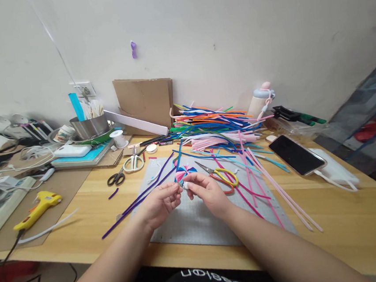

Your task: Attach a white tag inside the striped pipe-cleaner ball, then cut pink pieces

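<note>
My left hand (pixel 163 201) and my right hand (pixel 209 194) meet above a grey cutting mat (pixel 190 229), their fingertips pinched together. Between them is a small light-blue and white bit of pipe cleaner work, mostly covered by the fingers. Right behind the fingertips shows a round pinwheel-like piece of pink, blue and white pipe cleaners (pixel 185 172); whether it is joined to the pinched bit I cannot tell. A blue pipe cleaner (pixel 179 153) rises from behind it. Close to my right hand lie scissors with yellow and orange handles (pixel 224 177), blades pointing up and left.
Purple pipe cleaners (pixel 137 201) lie left, pink ones (pixel 285 189) right. A colourful pile of pipe cleaners (pixel 216 125) lies at the back. White-handled scissors (pixel 133 162), black-handled scissors (pixel 116 178), a yellow glue gun (pixel 39 207) and a phone (pixel 295 154) flank the mat.
</note>
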{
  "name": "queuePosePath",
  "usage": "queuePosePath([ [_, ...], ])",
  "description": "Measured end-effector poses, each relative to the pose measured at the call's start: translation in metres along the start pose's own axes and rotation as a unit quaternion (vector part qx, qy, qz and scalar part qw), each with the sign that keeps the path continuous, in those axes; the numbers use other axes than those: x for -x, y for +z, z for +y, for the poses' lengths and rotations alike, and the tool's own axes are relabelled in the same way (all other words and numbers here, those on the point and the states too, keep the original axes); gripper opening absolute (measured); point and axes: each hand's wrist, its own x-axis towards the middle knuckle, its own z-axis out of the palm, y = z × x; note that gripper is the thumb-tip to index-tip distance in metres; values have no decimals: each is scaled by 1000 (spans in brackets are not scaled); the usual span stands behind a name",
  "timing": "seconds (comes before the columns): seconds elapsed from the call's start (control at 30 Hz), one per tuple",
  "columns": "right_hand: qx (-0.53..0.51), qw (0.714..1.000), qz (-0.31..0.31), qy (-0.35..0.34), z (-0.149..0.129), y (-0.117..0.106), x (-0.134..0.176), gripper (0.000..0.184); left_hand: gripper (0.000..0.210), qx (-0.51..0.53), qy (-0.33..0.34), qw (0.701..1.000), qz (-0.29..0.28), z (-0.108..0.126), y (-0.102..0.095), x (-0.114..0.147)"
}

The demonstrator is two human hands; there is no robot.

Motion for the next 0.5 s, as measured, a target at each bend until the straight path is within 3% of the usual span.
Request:
queuePosePath([
  [0.17, 17, 999, -6, -32, -2, 1, 1, 17, 14, 20, -4, 1000, -6, -2, 1, 3],
  [0.3, 36, 998, -15, -52, -3, -1, 2, 11, 11, 49, -49, 997, -29, -1, 1, 4],
  [0.5, 123, 983, -38, -133, -5, -2, 5, 13, 14, 88, -89, 991, -46, -5, 1, 3],
])
